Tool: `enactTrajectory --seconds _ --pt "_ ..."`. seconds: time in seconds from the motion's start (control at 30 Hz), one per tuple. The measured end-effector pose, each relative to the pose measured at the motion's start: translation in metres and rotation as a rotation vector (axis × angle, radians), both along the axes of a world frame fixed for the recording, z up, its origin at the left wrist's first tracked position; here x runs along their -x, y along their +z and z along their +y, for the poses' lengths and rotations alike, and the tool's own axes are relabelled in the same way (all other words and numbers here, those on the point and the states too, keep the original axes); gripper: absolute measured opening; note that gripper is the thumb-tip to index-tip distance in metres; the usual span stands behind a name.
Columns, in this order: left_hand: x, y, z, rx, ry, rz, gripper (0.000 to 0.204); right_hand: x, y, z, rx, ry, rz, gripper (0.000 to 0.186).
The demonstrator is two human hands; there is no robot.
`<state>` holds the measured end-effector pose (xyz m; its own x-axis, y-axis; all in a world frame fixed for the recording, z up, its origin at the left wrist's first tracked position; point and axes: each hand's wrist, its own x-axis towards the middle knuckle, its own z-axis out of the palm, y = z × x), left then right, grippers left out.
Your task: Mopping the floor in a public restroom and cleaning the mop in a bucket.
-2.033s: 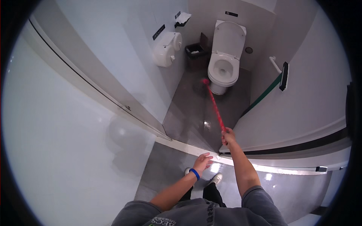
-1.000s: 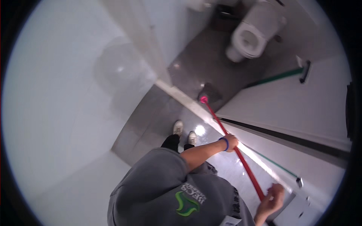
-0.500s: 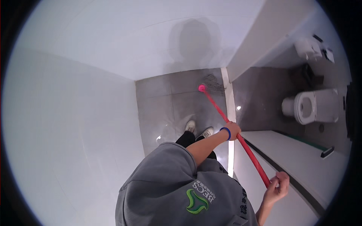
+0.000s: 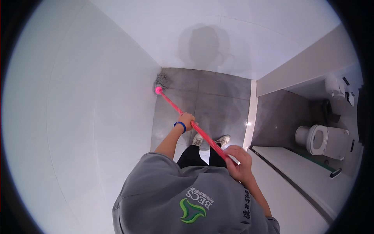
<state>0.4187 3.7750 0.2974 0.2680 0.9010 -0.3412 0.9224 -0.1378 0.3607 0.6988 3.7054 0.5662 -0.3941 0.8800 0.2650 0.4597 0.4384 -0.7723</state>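
A mop (image 4: 171,102) with a red pole, a pink collar and grey strands slants from the far left corner of the floor back toward my body. Its mop head (image 4: 162,80) lies on the tiles against the left wall. My left hand (image 4: 187,120), with a blue band at the wrist, is closed round the middle of the pole. Up at the pole's near end, my right hand (image 4: 238,160) grips it, the fingers curled around the top.
Walls enclose the grey tiled floor (image 4: 218,93) at left and ahead. A pale raised sill (image 4: 251,113) edges it on the right. Beyond stand a white toilet (image 4: 327,139), a dark bin (image 4: 324,111) and a green-handled squeegee (image 4: 315,163) by a white panel (image 4: 300,171).
The mop head has swept left across the floor, from beside the sill to the left wall. Both my hands have moved left with the pole.
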Motion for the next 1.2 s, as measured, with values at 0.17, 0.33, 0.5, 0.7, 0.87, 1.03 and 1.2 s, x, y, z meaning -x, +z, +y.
enactTrajectory --seconds 0.17,0.33,0.5,0.7,0.87,1.03,1.2 --pt "-0.022 0.012 -0.028 -0.318 0.074 -0.225 0.032 -0.006 0.003 -0.044 0.628 -0.13 1.052 0.027" --pt "-0.145 0.088 -0.017 -0.448 0.097 -0.5 0.027 -0.059 0.115 -0.062 0.223 -0.563 0.881 0.036" --pt "-0.244 0.13 -0.042 -0.339 0.059 -0.864 0.034 -0.056 0.186 -0.106 -0.01 -0.276 0.612 0.043" --pt "-0.284 0.09 -0.077 -0.056 -0.346 -0.9 0.035 0.02 0.147 -0.14 -0.132 -0.417 0.067 0.03" --pt "-0.319 0.091 -0.127 -0.138 -0.312 -0.902 0.029 -0.057 0.167 -0.188 -0.134 -0.484 0.349 0.037" --pt "-0.26 0.108 -0.191 -0.005 -0.319 -0.701 0.015 -0.101 0.157 -0.241 -0.164 -0.512 0.514 0.034" --pt "-0.177 0.066 -0.252 -0.04 -0.165 -0.312 0.019 -0.119 0.073 -0.256 0.101 -0.485 0.847 0.034"
